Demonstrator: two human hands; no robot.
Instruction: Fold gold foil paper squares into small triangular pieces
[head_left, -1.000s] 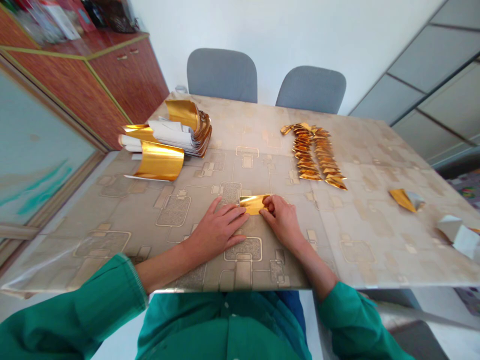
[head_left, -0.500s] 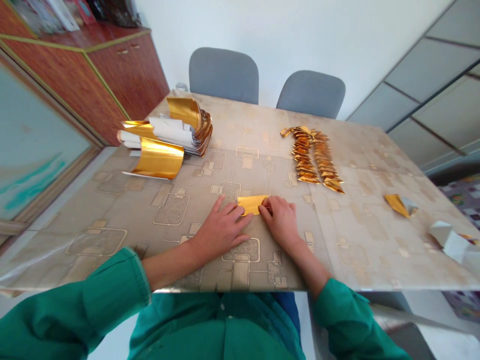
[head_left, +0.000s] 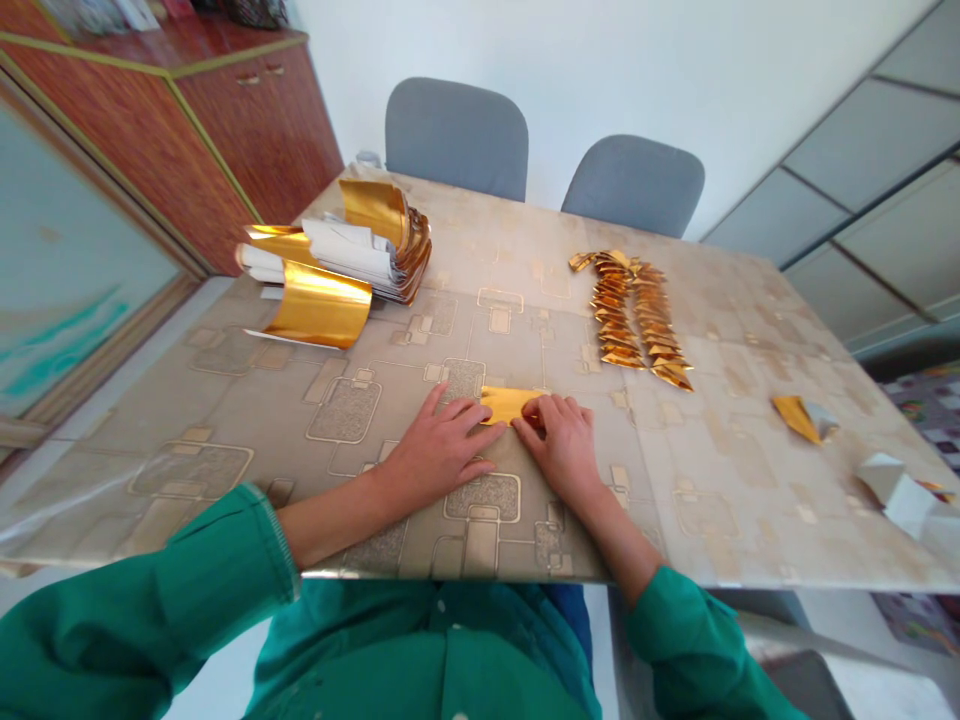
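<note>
A small folded piece of gold foil paper [head_left: 504,404] lies flat on the table in front of me. My left hand [head_left: 439,448] rests palm down at its left end, fingers spread, with fingertips touching the lower left edge. At the right end, my right hand [head_left: 561,440] has its fingers bent together and pinches the paper's edge; that corner is partly hidden beneath the fingers.
Loose gold-and-white foil sheets [head_left: 319,305] are piled at the back left. Folded gold pieces [head_left: 619,310] stand in two rows at the back right. A gold scrap [head_left: 799,418] and white crumpled paper [head_left: 904,495] lie to the right. Two grey chairs [head_left: 457,135] line the far side.
My right thumb and fingers have shifted slightly left along the lower edge of the foil paper. The left hand stays almost in place. The whole view has tilted a little.
</note>
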